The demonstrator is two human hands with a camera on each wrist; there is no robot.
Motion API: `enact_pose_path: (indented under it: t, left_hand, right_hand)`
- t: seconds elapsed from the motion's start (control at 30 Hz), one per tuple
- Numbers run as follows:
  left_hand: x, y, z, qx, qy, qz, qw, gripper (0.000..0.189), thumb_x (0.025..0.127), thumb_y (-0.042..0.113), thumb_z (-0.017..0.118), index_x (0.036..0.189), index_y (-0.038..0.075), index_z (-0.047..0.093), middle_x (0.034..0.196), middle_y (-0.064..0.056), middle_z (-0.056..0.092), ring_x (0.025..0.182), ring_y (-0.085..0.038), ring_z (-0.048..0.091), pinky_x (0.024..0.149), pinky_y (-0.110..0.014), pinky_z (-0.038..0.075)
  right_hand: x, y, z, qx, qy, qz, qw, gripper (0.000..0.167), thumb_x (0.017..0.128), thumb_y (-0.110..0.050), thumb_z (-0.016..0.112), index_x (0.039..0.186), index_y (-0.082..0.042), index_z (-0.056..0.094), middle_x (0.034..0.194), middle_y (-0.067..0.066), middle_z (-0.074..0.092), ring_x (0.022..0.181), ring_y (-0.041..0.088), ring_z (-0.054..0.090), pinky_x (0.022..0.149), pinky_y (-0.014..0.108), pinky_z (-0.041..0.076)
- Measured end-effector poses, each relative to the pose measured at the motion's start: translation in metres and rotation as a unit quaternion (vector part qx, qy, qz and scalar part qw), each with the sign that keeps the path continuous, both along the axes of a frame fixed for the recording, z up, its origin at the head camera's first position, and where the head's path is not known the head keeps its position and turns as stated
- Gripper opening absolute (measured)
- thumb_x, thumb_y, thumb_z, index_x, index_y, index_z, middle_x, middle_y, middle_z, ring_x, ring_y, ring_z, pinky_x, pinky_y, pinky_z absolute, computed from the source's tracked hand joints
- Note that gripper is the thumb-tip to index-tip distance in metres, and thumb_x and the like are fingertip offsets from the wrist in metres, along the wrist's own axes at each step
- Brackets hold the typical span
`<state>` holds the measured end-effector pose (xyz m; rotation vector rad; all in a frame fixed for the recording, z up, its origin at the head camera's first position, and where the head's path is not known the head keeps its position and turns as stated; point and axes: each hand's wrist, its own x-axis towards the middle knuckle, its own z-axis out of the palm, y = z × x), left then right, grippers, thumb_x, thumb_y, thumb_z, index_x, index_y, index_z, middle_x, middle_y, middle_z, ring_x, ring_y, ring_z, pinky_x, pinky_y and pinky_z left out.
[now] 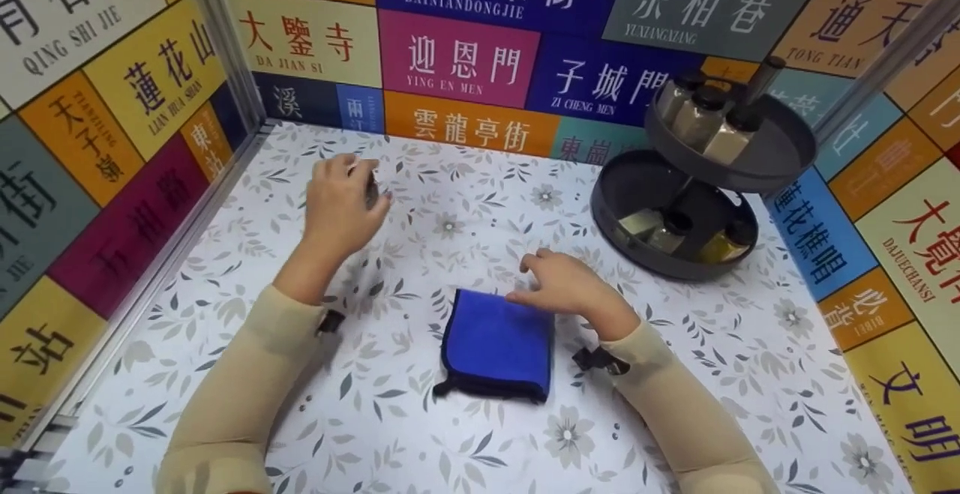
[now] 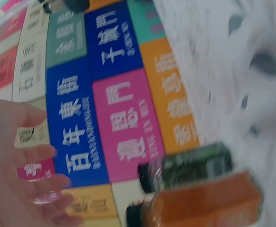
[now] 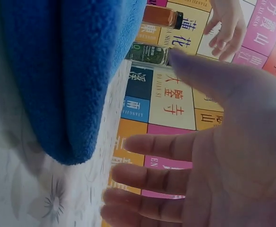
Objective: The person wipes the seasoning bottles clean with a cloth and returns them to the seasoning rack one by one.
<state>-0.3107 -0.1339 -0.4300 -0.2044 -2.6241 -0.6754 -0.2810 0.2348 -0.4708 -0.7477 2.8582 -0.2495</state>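
My left hand [image 1: 341, 198] is raised at the back left of the table, fingers relaxed and slightly bent. Two small square bottles stand by it, mostly hidden behind it in the head view. The left wrist view shows one bottle with green contents [image 2: 194, 166] and one with orange contents [image 2: 209, 202], both black-capped and apart from the fingers. A folded blue cloth [image 1: 499, 340] with black edging lies mid-table. Over its far right corner hovers my right hand [image 1: 566, 284]; in the right wrist view its fingers [image 3: 152, 177] extend loosely beside the cloth, holding nothing.
A dark two-tier round rack [image 1: 645, 254] stands at the back right, with several small bottles [image 1: 724, 142] on its trays. Printed panels [image 1: 457, 52] wall the table at the back and both sides. Patterned floral covering [image 1: 405, 434] spreads over the tabletop.
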Motion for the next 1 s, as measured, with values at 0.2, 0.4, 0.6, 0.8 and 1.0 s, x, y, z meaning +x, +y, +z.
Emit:
enact_pose_path:
  t: [0.2, 0.4, 0.6, 0.8, 1.0]
  left_hand:
    - [-0.004, -0.032, 0.004, -0.023, -0.149, 0.054, 0.9870, 0.076, 0.096, 0.052, 0.068, 0.155, 0.008, 0.048, 0.152, -0.033, 0.044, 0.134, -0.054, 0.046, 0.102, -0.069, 0.048]
    - [-0.015, -0.051, -0.001, -0.022, -0.211, 0.028, 0.9767, 0.085, 0.088, 0.047, 0.079, 0.153, 0.001, 0.048, 0.140, -0.034, 0.054, 0.125, -0.054, 0.056, 0.103, -0.065, 0.050]
    - [-0.018, -0.061, -0.002, -0.016, -0.210, 0.007, 0.9775, 0.061, 0.081, 0.029, 0.081, 0.127, -0.006, 0.059, 0.118, -0.031, 0.069, 0.114, -0.050, 0.063, 0.105, -0.059, 0.051]
    - [-0.018, -0.062, -0.008, 0.004, -0.235, 0.009, 0.9719, 0.050, 0.075, 0.017, 0.080, 0.116, -0.003, 0.058, 0.110, -0.027, 0.068, 0.106, -0.048, 0.064, 0.099, -0.058, 0.055]
    - [-0.025, -0.063, -0.014, -0.007, -0.256, 0.025, 0.9662, 0.066, 0.064, 0.017, 0.090, 0.117, -0.005, 0.057, 0.112, -0.028, 0.067, 0.106, -0.048, 0.064, 0.098, -0.057, 0.057]
  right_hand:
    - [0.000, 0.000, -0.005, -0.002, -0.045, 0.020, 0.9988, 0.059, 0.090, -0.062, 0.073, 0.112, -0.008, 0.070, 0.093, 0.006, 0.068, 0.080, 0.022, 0.063, 0.078, 0.044, 0.055]
    - [-0.005, 0.003, -0.013, -0.025, -0.084, 0.011, 0.9961, 0.047, 0.086, -0.057, 0.081, 0.096, -0.012, 0.071, 0.083, 0.003, 0.072, 0.066, 0.018, 0.063, 0.067, 0.037, 0.054]
    - [-0.014, 0.005, -0.013, -0.013, -0.096, 0.049, 0.9941, 0.038, 0.083, -0.049, 0.085, 0.089, -0.014, 0.073, 0.078, -0.002, 0.068, 0.071, 0.016, 0.059, 0.071, 0.036, 0.052]
    - [-0.015, 0.011, -0.015, -0.009, -0.110, 0.054, 0.9924, 0.037, 0.079, -0.047, 0.089, 0.085, -0.014, 0.074, 0.075, -0.004, 0.066, 0.068, 0.014, 0.057, 0.067, 0.033, 0.049]
    - [-0.015, 0.014, -0.012, -0.002, -0.120, 0.042, 0.9918, 0.039, 0.076, -0.050, 0.090, 0.076, -0.016, 0.071, 0.069, -0.007, 0.059, 0.065, 0.014, 0.052, 0.063, 0.030, 0.044]
